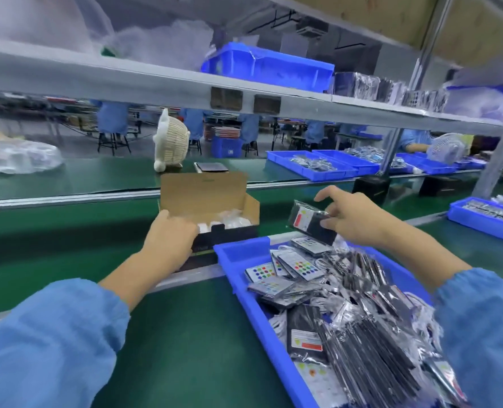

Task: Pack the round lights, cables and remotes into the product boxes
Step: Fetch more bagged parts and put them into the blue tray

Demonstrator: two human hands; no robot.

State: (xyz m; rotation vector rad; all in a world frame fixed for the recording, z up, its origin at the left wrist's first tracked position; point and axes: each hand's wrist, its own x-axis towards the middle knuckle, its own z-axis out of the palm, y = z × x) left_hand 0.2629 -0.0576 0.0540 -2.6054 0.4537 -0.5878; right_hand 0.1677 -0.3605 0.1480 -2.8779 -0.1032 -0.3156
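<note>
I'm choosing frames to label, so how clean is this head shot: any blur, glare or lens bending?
Head view: wide-angle lens bows the shelf edge; the bagged remote in the right hand is slightly motion-smeared; plastic bags in the blue tray glint; the left hand on the open box reads sharp.

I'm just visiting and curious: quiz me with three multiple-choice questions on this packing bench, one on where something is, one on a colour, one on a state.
1. Where is the remote pack that the right hand holds?
A. in the air between box and tray
B. inside the box
C. on the shelf

2. What colour is the tray of remotes?
A. red
B. blue
C. white

3. How is the product box by the left hand?
A. taped shut
B. crushed flat
C. open, lid up

Answers: 1 A, the pack hangs clear of the box and above the tray's far end. 2 B, its walls are bright blue. 3 C, the brown lid stands upright and white wrapped items show inside.
</note>
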